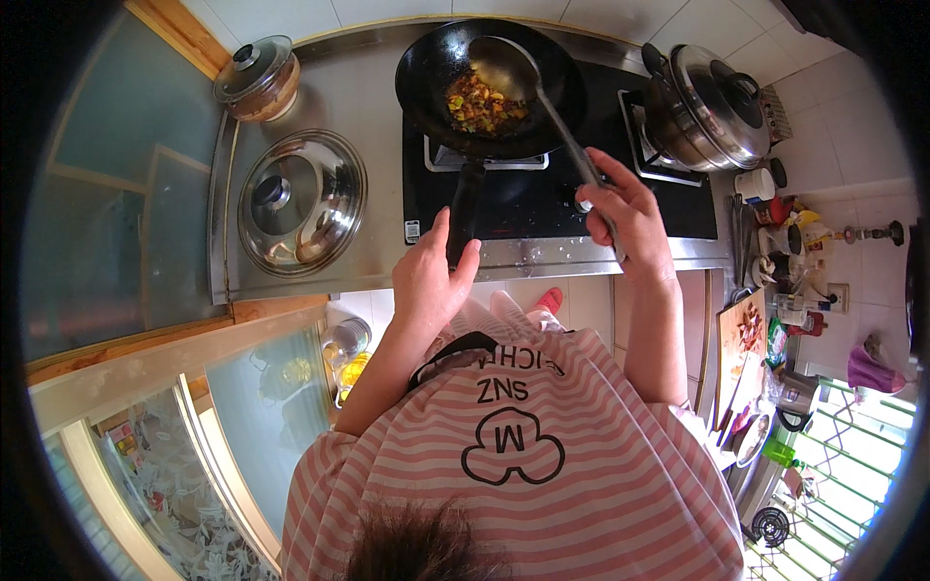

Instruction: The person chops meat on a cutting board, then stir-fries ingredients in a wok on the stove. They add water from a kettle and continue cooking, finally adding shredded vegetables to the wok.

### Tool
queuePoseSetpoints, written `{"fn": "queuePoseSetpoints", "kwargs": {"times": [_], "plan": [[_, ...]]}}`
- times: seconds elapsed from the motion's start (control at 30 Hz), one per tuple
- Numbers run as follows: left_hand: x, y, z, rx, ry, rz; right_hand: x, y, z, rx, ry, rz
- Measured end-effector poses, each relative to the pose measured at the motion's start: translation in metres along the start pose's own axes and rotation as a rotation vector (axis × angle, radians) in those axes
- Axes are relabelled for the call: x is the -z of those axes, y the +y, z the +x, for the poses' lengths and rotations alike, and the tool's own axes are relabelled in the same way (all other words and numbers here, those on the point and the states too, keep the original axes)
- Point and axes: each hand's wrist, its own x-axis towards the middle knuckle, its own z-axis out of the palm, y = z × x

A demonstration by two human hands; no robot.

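My left hand [436, 272] is wrapped around the black handle [466, 210] of a wok [421, 87], with the thumb along one side. The wok sits over the left burner of a black glass gas hob [508, 210]. Chopped food [483, 105] in yellow, green and dark brown lies in the wok's bottom. In my right hand [631, 210] is the long handle of a metal ladle [559, 123]. The ladle's bowl [505, 69] is inside the wok, beside the food and partly over it.
A steel lid [301, 203] lies left of the hob, near a lidded brown pot [261, 91]. On the right burner stands a lidded steel pot [716, 109]. Farther right are condiment containers [755, 185] and a wooden cutting board [730, 341] with cut reddish food and a knife.
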Motion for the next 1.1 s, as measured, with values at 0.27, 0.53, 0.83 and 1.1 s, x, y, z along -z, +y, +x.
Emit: {"fn": "queuePoseSetpoints", "kwargs": {"times": [0.27, 0.53, 0.83, 1.1], "plan": [[-0.001, -0.003, 0.000, -0.027, 0.001, -0.008, -0.006, 0.016, 0.005, -0.236, -0.125, 0.168], [-0.001, -0.004, 0.000, -0.030, 0.014, -0.002, -0.003, 0.004, 0.009, 0.047, 0.078, -0.260], [0.001, -0.001, 0.003, -0.033, -0.039, 0.050, -0.008, 0.030, 0.027, 0.048, 0.144, -0.244], [-0.004, -0.008, 0.001, -0.061, 0.043, -0.010, -0.025, 0.021, 0.009, -0.004, 0.126, -0.130]]}}
